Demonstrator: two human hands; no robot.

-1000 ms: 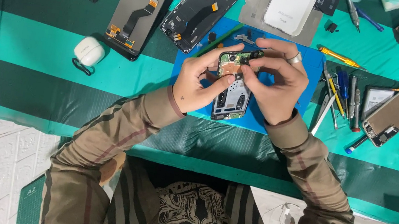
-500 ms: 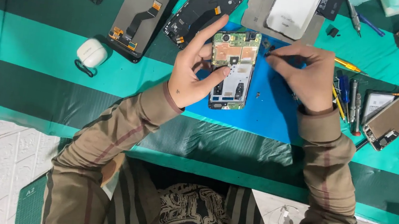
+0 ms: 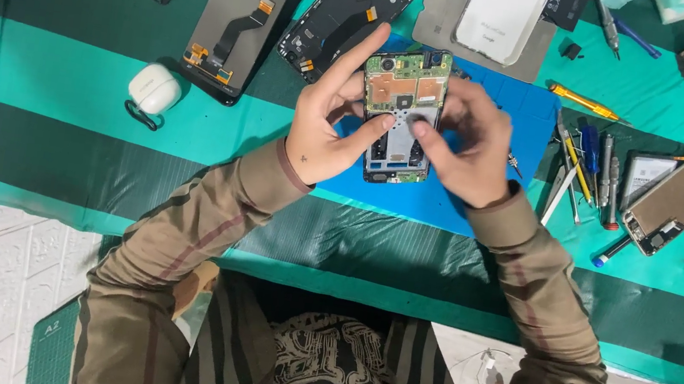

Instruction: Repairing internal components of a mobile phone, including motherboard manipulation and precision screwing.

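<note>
A striped green worktop (image 3: 63, 82) crowded with parts; both left hand (image 3: 329, 128) and right hand (image 3: 469, 143) grip the opened phone (image 3: 402, 116), where thumb pressure could crack its exposed board.

The person wears a long-sleeved olive-brown jacket with thin reddish stripes running along both sleeves, and ribbed cuffs in a darker brown close at the wrists. Under the open jacket sits a black shirt with a pale, ornate printed design across the chest. The left hand (image 3: 328, 132) carries a tiny dark mark on its back; the right hand (image 3: 469, 143) is bare.
</note>
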